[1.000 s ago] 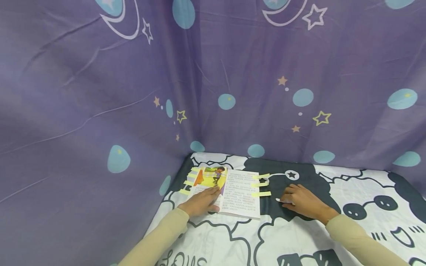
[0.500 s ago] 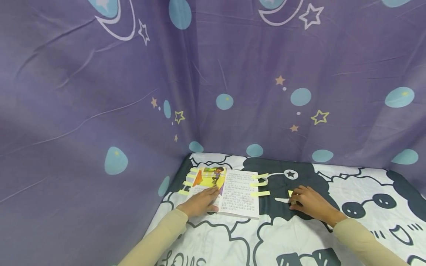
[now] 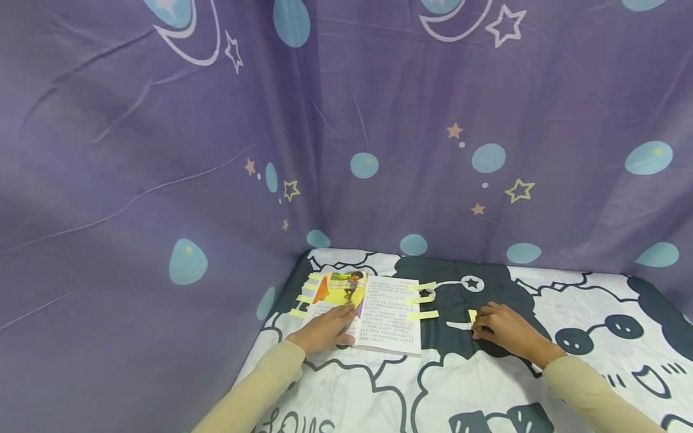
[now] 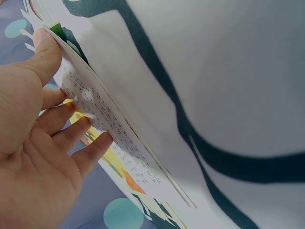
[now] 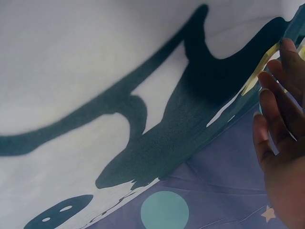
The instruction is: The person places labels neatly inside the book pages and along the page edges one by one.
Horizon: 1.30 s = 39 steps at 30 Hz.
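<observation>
An open book (image 3: 391, 316) with a coloured picture on its left page lies on the patterned cloth in the head view. My left hand (image 3: 327, 329) rests across the left page and the fold, its fingers extended; in the left wrist view the thumb (image 4: 46, 52) lies at the book's lower edge. Yellow sticky tabs (image 3: 423, 316) stick out from both sides of the book. To the right of the book, my right hand (image 3: 506, 331) pinches a yellow sticky note (image 3: 472, 315) over the black part of the cloth. In the right wrist view the fingers partly hide this yellow sticky note (image 5: 259, 71).
A black-and-white cartoon cloth (image 3: 368, 391) covers the surface under the book. Purple curtains (image 3: 422, 198) with moons, stars and blue spots rise behind it and on the left. A white mark (image 3: 458, 325) shows on the black area beside the right fingertips.
My right hand has shifted slightly right, and the yellow sticky note now shows at its fingertips. More of the white mark is uncovered. The left hand stays on the book.
</observation>
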Each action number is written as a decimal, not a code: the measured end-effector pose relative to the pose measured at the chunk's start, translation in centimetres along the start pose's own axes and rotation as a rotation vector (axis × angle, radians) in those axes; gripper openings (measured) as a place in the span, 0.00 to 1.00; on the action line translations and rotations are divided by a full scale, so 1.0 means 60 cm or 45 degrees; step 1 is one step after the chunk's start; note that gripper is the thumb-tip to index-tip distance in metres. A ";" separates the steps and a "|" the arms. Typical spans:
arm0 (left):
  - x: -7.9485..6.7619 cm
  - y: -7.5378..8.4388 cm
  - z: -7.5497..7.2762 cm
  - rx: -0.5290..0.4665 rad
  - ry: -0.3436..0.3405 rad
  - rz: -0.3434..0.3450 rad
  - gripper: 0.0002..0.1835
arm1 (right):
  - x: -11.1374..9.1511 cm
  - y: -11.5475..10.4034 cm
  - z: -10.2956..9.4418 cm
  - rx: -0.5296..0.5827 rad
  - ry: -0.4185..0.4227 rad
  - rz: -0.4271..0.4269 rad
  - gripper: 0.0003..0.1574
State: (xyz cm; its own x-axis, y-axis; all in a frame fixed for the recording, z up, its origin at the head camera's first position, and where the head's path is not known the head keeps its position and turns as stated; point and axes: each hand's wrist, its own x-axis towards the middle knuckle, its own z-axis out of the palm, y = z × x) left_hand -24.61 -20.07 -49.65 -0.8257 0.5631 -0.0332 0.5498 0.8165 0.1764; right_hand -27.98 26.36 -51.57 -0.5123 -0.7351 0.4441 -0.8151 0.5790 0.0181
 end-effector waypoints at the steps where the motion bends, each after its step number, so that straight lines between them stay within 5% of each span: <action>1: 0.000 0.000 0.001 0.002 0.000 0.004 0.44 | -0.001 0.000 0.000 0.011 -0.007 0.009 0.11; 13: -0.001 -0.003 0.001 0.003 0.007 0.015 0.44 | -0.001 -0.002 0.000 -0.055 -0.016 0.020 0.12; 29: 0.001 -0.003 0.005 0.006 -0.005 -0.007 0.44 | 0.010 -0.008 0.001 -0.188 -0.033 0.274 0.14; 39: -0.001 0.000 0.001 -0.009 -0.012 -0.022 0.44 | 0.031 -0.005 0.006 -0.210 -0.066 0.301 0.12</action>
State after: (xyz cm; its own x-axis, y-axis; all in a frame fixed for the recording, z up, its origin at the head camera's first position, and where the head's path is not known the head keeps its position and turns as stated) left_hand -24.57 -20.08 -49.71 -0.8340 0.5499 -0.0454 0.5343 0.8254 0.1824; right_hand -28.79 24.66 -51.07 -0.6994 -0.5873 0.4073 -0.6186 0.7829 0.0666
